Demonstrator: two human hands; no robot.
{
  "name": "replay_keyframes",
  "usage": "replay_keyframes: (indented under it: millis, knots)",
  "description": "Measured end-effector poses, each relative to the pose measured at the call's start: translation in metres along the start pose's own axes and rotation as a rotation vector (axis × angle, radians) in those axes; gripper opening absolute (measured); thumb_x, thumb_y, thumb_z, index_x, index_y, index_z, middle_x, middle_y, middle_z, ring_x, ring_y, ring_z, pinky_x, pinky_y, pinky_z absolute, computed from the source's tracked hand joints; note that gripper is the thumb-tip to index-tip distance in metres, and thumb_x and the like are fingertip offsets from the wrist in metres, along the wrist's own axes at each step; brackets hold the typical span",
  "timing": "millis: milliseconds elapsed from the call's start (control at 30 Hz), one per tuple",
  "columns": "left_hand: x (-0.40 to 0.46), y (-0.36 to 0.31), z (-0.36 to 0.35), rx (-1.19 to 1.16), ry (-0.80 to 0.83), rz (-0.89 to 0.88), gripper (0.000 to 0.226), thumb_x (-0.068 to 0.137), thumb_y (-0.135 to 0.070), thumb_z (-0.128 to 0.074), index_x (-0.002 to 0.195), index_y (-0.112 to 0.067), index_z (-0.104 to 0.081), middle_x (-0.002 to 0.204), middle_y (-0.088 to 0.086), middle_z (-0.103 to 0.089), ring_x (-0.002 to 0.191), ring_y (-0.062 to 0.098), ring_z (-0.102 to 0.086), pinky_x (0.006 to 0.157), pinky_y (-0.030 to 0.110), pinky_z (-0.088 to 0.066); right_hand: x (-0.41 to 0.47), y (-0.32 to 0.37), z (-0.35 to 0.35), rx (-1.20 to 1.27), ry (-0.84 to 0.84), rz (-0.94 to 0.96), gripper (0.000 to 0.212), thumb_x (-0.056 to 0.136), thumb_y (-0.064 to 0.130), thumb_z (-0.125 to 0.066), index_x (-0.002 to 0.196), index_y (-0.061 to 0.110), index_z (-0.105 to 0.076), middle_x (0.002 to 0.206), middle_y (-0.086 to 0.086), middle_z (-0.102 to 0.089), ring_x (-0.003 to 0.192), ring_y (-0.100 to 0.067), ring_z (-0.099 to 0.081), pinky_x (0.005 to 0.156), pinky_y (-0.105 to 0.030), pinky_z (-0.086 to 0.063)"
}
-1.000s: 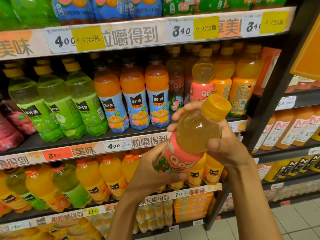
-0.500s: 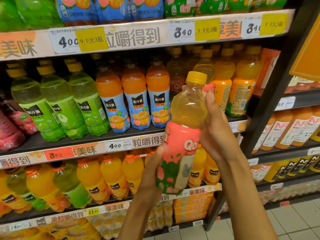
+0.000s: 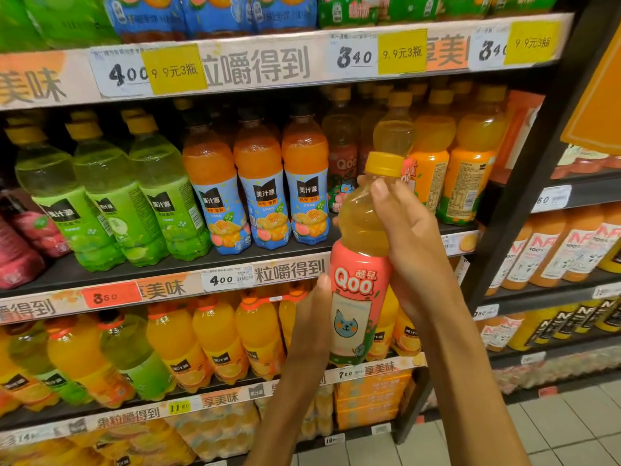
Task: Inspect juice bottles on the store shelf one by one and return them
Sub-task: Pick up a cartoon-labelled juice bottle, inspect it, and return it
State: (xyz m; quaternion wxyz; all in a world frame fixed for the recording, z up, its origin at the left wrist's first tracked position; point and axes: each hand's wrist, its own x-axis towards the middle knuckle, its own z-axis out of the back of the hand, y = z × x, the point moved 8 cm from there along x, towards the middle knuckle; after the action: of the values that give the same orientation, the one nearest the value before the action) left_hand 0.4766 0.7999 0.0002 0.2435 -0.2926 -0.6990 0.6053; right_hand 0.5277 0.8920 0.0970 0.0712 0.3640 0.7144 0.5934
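You've swung the Qoo bottle (image 3: pixel 361 264) from tilted to upright, label facing you. Your right hand (image 3: pixel 408 237) wraps its shoulder, fingers curled round it; your left hand (image 3: pixel 311 317) grips the base at 7 o'clock. Inspection looks nearly done; its shelf gap (image 3: pixel 356 196) waits at 12 o'clock.

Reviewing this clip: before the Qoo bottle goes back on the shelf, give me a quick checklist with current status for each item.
1. Bottle secured: ok. The right hand grips the Qoo bottle at its upper body; the left hand holds its lower label.
2. Cap on: ok, the yellow cap sits on the neck; tightness cannot tell.
3. Bottle upright: ok, near vertical with the label facing the camera.
4. Return slot free: cannot tell. The held bottle and hand cover the shelf spot by the other Qoo bottle.
5. Neighbouring orange bottles standing: ok.
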Motion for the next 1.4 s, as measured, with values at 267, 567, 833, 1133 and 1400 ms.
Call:
replay_keyframes:
  millis: [267,567,833,1133,1400]
  knots:
    - [-0.01,0.017,-0.005,-0.238,0.125,0.142,0.076,0.077,-0.065,-0.047,0.123,-0.006,-0.06,0.099,0.019,-0.07,0.081,0.03,-0.068,0.081,0.043,-0.054,0.004,0.001,-0.018,0.299,0.226,-0.057,0.062,0.07,0.055,-0.075,0.113,0.012,-0.061,0.1,-0.009,-0.072,0.085,-0.024,-0.072,0.071,-0.035,-0.059]
    - [-0.002,0.004,-0.004,-0.01,0.131,0.098,0.059,0.068,-0.067,-0.03,0.091,-0.034,-0.073,0.099,0.0,-0.075,0.098,0.015,-0.069,0.087,0.034,-0.054,0.002,-0.004,0.002,0.034,0.003,-0.024,0.021,0.085,0.039,-0.062,0.097,0.023,-0.068,0.09,0.0,-0.074,0.085,-0.015,-0.07,0.066,-0.022,-0.055]
    - [-0.006,0.006,-0.01,-0.19,0.191,0.137,0.073,0.073,-0.072,-0.031,0.092,-0.017,-0.075,0.087,0.013,-0.073,0.075,0.027,-0.07,0.074,0.039,-0.057,0.008,-0.001,-0.005,0.088,0.116,-0.065,0.022,0.088,0.037,-0.058,0.1,0.022,-0.069,0.095,0.001,-0.073,0.09,-0.011,-0.069,0.073,-0.023,-0.055]
    - [-0.022,0.011,-0.035,-0.466,0.427,0.296,0.085,0.082,-0.076,-0.024,0.103,-0.007,-0.069,0.085,0.016,-0.07,0.068,0.027,-0.068,0.066,0.033,-0.055,0.018,-0.012,-0.015,0.093,0.15,-0.237,0.032,0.082,0.041,-0.063,0.094,0.011,-0.065,0.076,-0.008,-0.074,0.068,-0.016,-0.072,0.063,-0.028,-0.06]
    - [-0.038,-0.013,-0.037,-0.566,0.529,0.264,0.07,0.075,-0.053,-0.069,0.124,-0.004,-0.057,0.098,0.019,-0.066,0.082,0.03,-0.067,0.076,0.041,-0.055,0.023,-0.037,0.001,0.088,0.012,-0.413,0.044,0.092,0.051,-0.054,0.087,0.01,-0.068,0.084,-0.014,-0.069,0.086,-0.027,-0.065,0.087,-0.041,-0.053]
